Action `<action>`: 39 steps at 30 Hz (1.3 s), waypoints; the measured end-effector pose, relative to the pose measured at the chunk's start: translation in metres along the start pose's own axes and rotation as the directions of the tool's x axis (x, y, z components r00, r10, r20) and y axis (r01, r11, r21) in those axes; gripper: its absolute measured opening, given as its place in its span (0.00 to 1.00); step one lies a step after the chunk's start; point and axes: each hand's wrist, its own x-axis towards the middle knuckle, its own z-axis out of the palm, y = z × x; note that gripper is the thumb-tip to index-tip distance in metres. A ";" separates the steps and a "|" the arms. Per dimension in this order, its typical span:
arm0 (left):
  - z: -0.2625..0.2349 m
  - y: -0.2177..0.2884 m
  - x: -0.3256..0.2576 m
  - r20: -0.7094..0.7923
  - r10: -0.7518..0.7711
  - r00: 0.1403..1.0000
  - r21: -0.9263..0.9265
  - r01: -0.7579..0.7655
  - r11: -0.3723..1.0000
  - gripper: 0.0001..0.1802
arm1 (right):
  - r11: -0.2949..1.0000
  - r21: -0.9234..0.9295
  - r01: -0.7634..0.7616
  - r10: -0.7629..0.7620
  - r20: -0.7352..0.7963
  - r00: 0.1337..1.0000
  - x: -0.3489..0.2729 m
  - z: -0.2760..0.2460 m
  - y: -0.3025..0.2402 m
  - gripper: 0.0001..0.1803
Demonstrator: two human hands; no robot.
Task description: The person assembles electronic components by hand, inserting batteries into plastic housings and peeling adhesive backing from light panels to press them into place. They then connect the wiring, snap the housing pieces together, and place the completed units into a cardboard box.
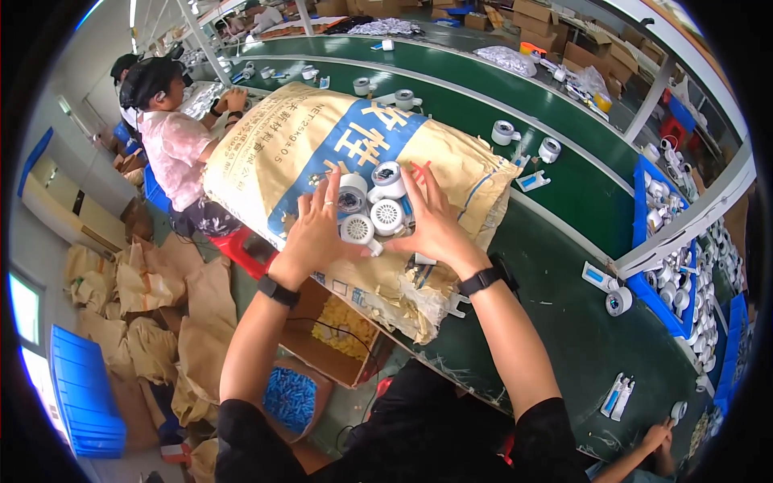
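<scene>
A big tan woven sack [274,145] with a blue stripe lies across the green workbench [564,314]. On top of it sit several small round white plastic parts [372,205] with grilled faces, bunched together. My left hand [310,233] cups the bunch from the left and my right hand [435,221] cups it from the right, fingers spread against the parts. Both wrists wear black bands.
Loose white round parts [505,131] and small blue-white packets [618,396] lie on the bench. Blue bins [656,241] of white parts stand at the right. A person in a pink top [173,149] sits at the left. Below are brown bags and a box of yellow pieces [342,326].
</scene>
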 end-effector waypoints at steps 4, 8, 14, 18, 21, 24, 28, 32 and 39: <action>-0.004 -0.005 0.002 0.143 -0.042 0.989 0.082 0.030 0.996 0.81 | 0.999 0.039 -0.033 0.027 0.138 0.990 0.023 0.000 -0.015 0.76; 0.000 0.001 0.004 0.200 -0.017 0.980 -0.005 0.018 1.000 0.78 | 0.996 0.030 -0.084 0.076 0.215 0.974 0.032 -0.003 -0.005 0.76; 0.021 -0.006 0.004 0.170 0.061 0.984 -0.108 -0.043 0.993 0.78 | 0.998 0.020 0.065 -0.067 0.194 0.979 0.033 0.000 -0.005 0.72; 0.011 -0.005 0.010 0.271 0.047 0.961 -0.269 0.029 0.963 0.79 | 0.982 0.187 0.020 -0.060 0.216 0.975 0.037 0.000 0.002 0.69; 0.017 -0.009 0.009 0.257 0.058 0.965 -0.366 0.042 0.930 0.79 | 0.948 0.314 0.044 -0.113 0.204 0.972 0.041 0.006 0.012 0.68; 0.023 -0.007 0.006 0.198 0.081 0.977 -0.481 0.024 0.876 0.80 | 0.931 0.363 0.042 -0.109 0.167 0.980 0.039 0.008 0.026 0.66; 0.023 -0.008 0.011 0.215 0.045 0.976 -0.743 0.133 0.656 0.80 | 0.733 0.678 -0.063 -0.062 0.158 0.986 0.045 0.016 0.043 0.61; 0.022 0.002 0.016 0.222 0.091 0.971 -0.766 0.116 0.633 0.79 | 0.767 0.641 -0.006 -0.074 0.097 0.993 0.045 0.020 0.050 0.59; -0.009 0.029 0.036 0.295 0.174 0.939 -0.847 0.173 0.504 0.74 | 0.421 0.862 -0.283 0.112 0.260 0.959 0.014 -0.032 0.007 0.54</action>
